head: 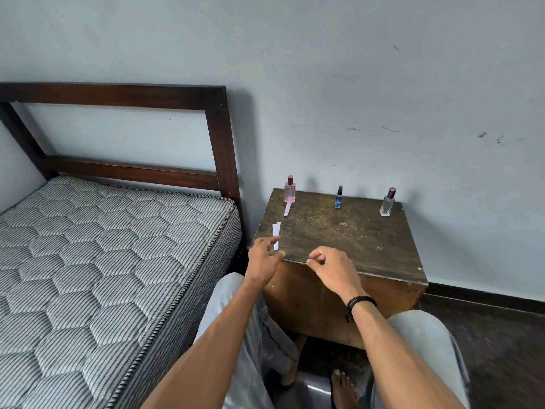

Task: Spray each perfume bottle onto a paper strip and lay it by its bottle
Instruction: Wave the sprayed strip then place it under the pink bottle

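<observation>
Perfume bottles stand in a row along the far edge of the table (354,234), a little right of the frame centre: the pink bottle (289,191) at the left, the blue bottle (339,198) in the middle, the clear bottle (387,202) at the right. All three are upright.

One strip (287,209) lies just below the pink bottle in the picture, with its upper end very near the base of that bottle. From this I judge that the first bottle is done. No paper lies by the blue bottle or the clear bottle, so it seems two of the three are left.

Spare strips (276,230) lie near the left edge of the table, lower in the frame than the laid strip. The left hand (264,256) is over their lower end, with fingers spread and mostly straight; it grips nothing, and I cannot tell if a fingertip touches the paper. The right hand (327,267) hovers at the near edge of the table, fingers loosely curled, with nothing in it.

Probably a fresh strip is about to be taken for the blue bottle.
</observation>
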Motion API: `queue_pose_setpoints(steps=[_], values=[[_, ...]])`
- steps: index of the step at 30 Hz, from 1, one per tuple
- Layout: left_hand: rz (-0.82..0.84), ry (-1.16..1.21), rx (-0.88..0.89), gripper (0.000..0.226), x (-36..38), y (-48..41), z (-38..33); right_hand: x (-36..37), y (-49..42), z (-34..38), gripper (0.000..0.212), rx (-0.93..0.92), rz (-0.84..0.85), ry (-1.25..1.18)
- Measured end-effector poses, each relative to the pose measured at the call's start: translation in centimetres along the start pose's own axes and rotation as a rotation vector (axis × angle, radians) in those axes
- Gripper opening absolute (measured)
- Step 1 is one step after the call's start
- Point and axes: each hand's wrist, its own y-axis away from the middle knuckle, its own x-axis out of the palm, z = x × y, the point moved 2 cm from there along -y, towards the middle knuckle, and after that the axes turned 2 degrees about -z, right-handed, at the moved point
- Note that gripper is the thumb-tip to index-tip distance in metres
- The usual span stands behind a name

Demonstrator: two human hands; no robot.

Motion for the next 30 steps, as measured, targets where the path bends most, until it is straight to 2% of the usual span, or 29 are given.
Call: queue_pose_setpoints(steps=[7,14,17,22,27,30], values=[[-0.048,0.043,-0.028,0.039,1.0,0.1,0.5,1.3,0.1,0.9,0.015,-0.014,0.009,-0.02],[-0.108,0.285,-0.096,0.032,1.4,0.0,0.2,3.6,0.2,1.2,0.004,0.05,0.017,-0.219],[-0.154,0.36,-0.129,0.035,1.0,-0.5,0.3,3.6,-0.5,2.1,0.008,0.035,0.009,-0.266],[-0.208,0.257,-0.164,0.046,-0.4,-2.4,0.5,2.6,-2.2,2.3,0.013,0.001,-0.023,-0.297],[-0.116,-0.001,-0.12,0.049,-2.1,-6.0,0.5,3.6,-3.7,2.1,0.009,0.006,0.012,-0.247],[-0.041,-0.068,-0.101,0.047,-2.5,-8.5,0.2,5.1,-5.1,2.1,0.017,-0.052,0.051,-0.189]])
